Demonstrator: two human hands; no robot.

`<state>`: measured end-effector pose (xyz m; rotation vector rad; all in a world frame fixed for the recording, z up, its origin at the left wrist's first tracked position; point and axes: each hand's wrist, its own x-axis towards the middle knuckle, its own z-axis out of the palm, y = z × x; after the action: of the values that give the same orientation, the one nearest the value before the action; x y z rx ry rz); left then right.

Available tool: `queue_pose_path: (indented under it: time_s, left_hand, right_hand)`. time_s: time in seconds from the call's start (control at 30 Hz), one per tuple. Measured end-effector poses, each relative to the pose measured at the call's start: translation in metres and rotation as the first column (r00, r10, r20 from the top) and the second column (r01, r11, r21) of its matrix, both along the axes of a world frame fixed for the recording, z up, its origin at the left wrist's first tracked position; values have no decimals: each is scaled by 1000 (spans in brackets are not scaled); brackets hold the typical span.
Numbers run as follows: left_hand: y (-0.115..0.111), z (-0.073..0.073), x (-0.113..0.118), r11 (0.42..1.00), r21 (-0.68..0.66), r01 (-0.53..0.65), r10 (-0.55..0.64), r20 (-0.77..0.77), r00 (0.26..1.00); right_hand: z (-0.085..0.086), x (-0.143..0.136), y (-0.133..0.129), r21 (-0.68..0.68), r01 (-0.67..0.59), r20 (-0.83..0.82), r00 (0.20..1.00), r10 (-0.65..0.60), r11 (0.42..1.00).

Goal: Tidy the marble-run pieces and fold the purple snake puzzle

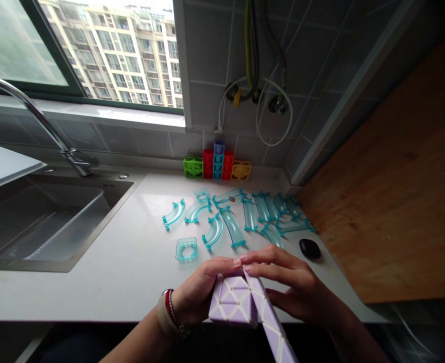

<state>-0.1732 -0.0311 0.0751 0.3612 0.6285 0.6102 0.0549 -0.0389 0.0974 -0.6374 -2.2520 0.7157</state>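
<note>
A purple and white snake puzzle [233, 298] is held between my two hands over the counter's front edge. Part of it is folded into a compact block, and a straight arm runs from it down toward me. My left hand [196, 288] wraps round the left side of the block, thumb along its top. My right hand [287, 281] pinches the top of the straight arm, with fingertips close to the left thumb. The fingers hide part of the joint between block and arm.
Several clear teal track pieces [233, 228] lie on the white counter [139, 282], with a teal square ring [186, 250] nearer me. Coloured blocks [217, 162] stand at the wall. A black oval object [310, 248] lies right, beside a wooden panel [392, 201]. Left is a sink [121, 194] with a faucet [52, 130].
</note>
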Motion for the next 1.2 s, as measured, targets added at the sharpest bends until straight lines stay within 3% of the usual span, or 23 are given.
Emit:
queue_pose_path:
  time_s: [0.23, 0.37, 0.53, 0.7, 0.83, 1.03, 1.2]
  left_hand:
    - [12, -7, -8, 946, 294, 135, -100, -130, 986]
    - [14, -11, -13, 926, 343, 161, -107, -170, 980]
    - [13, -16, -9, 963, 220, 158, -144, -77, 987]
    - [10, -26, -5, 979, 137, 149, -144, -50, 988]
    - [6, -36, -1, 975, 103, 194, -193, -25, 981]
    - [-3, -59, 11, 961, 34, 274, -275, 37, 961]
    - [-9, -71, 16, 961, -7, 276, -276, 30, 961]
  right_hand:
    - [-6, -5, 0, 80, 14, 74, 997, -20, 997]
    - [-8, -10, -3, 150, 34, 49, 998, -42, 988]
    - [-7, -13, -2, 186, 31, 31, 999, -37, 982]
    - [-5, -9, -1, 129, -4, -3, 1000, 5, 992]
    - [-3, 0, -1, 28, -38, 20, 999, 38, 999]
    - [0, 14, -8, -251, -41, 76, 995, 61, 967]
    - [3, 14, -10, -301, -37, 61, 996, 58, 953]
